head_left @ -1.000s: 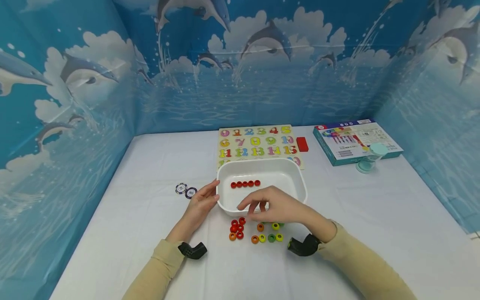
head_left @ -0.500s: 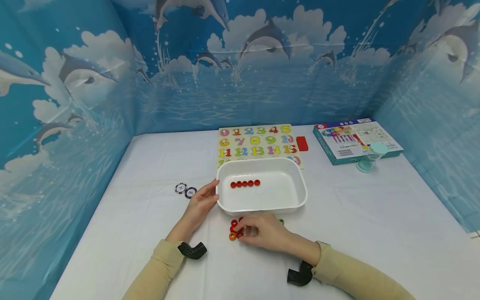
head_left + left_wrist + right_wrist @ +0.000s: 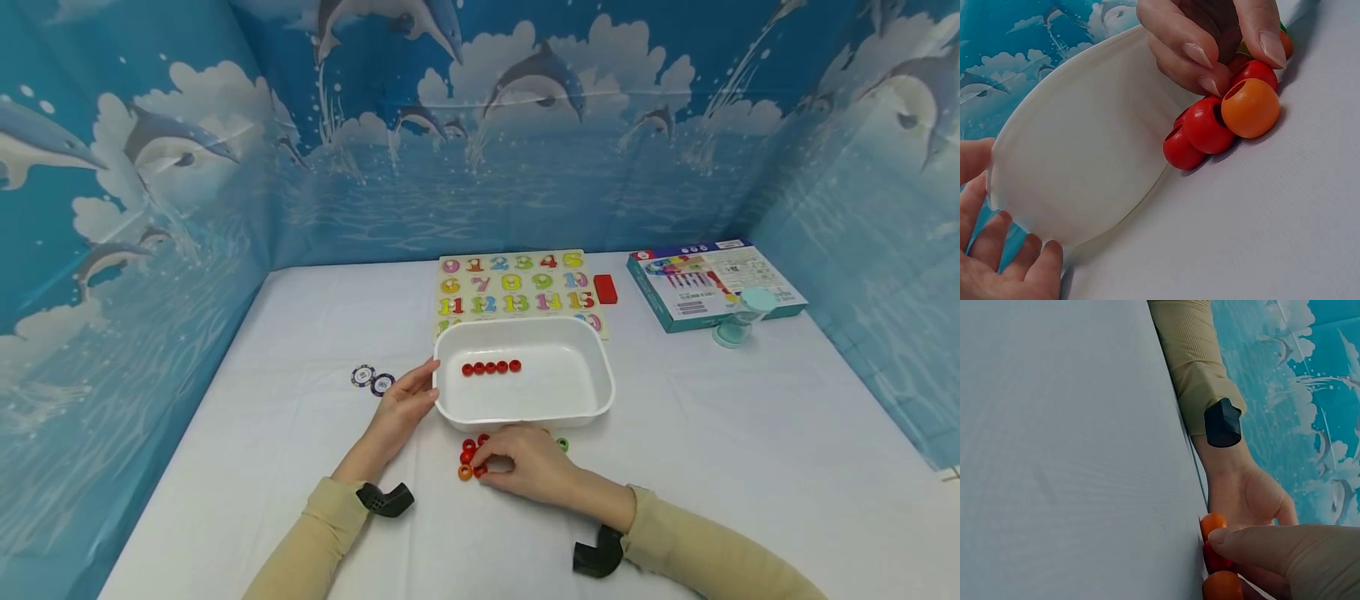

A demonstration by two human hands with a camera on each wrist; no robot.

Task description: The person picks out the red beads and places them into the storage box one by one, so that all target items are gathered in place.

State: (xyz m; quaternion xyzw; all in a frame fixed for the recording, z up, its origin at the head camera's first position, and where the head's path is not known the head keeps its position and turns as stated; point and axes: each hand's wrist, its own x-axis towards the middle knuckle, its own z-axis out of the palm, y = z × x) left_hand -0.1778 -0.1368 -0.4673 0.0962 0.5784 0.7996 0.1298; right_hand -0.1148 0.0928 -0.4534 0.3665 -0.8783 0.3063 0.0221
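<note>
My left hand (image 3: pixel 402 408) rests its relaxed fingers against the left end of a white tray (image 3: pixel 555 410). Inside the tray, several red beads form a short row (image 3: pixel 491 367). In front of it, my right hand (image 3: pixel 528 467) reaches down to a small cluster of beads, with thumb and forefinger pinching a red bead (image 3: pixel 1254 76). Beside that one sit an orange bead (image 3: pixel 1250 107) and further red beads (image 3: pixel 1209 126). The right hand covers most of the beads behind it; a green bead (image 3: pixel 562 444) shows past its knuckles.
A number board (image 3: pixel 510 283) lies partly under the tray's far side, with a red block (image 3: pixel 604 288) beside it. At the back right are a flat box (image 3: pixel 697 287) and a small sand timer (image 3: pixel 742 317). Two round chips (image 3: pixel 372 381) lie left of the tray.
My right hand has moved from above the tray's front edge down to the red beads, and its fingers have closed in on one. The left hand has stayed at the tray.
</note>
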